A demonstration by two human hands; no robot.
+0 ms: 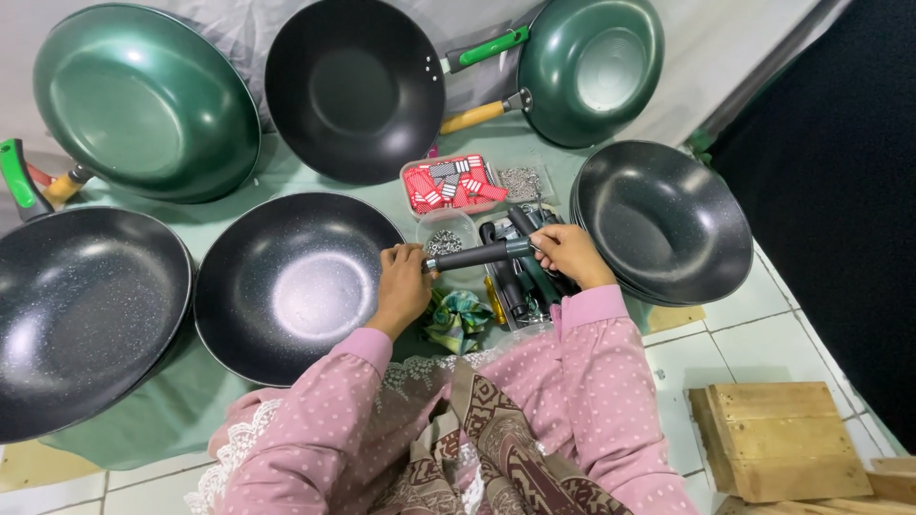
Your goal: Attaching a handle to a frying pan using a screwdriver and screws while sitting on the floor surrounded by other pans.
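Observation:
My left hand [403, 284] and my right hand [570, 254] together hold a dark grey pan handle [477, 255] crosswise in front of me. The left hand grips its near-left end, right beside the rim of a black speckled wok [291, 286]. The right hand pinches the metal-collared end on the right. Under the handle sit a small clear tub of metal screws [445, 238] and a pile of more dark handles [520, 286].
A clear box of red and grey tags [450, 183] lies behind. Green woks [143, 100] [592, 67] and black woks [353, 86] [81, 315] ring the green cloth; a stack of black woks [663, 219] is at right. A wooden box [778, 439] stands on the tiles.

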